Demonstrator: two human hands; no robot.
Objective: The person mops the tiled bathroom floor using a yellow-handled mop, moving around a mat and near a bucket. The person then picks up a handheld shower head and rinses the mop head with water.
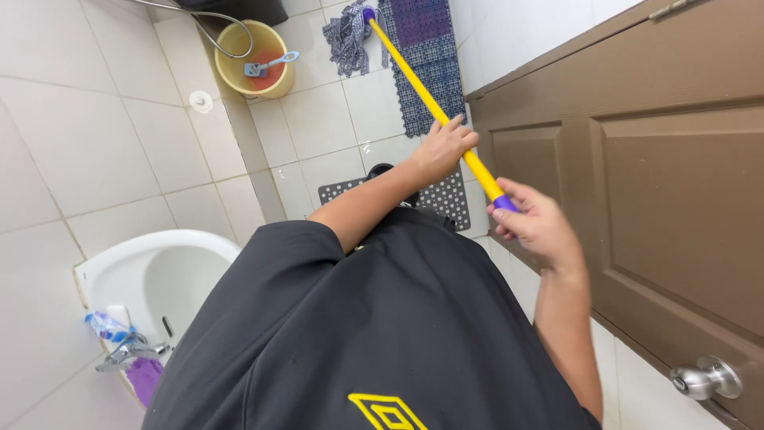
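A mop with a yellow handle [414, 80] runs from my hands down to the tiled floor. Its grey string head [348, 36] rests on the floor tiles beside a blue mat. My left hand [444, 147] grips the middle of the yellow handle. My right hand [537, 227] is closed around the purple end cap [503, 204] at the top of the handle. My black shirt fills the lower middle of the view.
A brown door [652, 183] with a silver knob [704, 378] stands at the right. A yellow bucket [255, 60] with a blue scoop sits on the floor at the top. A white sink [155, 275] with a tap is at lower left. A dark perforated mat [446, 195] lies underfoot.
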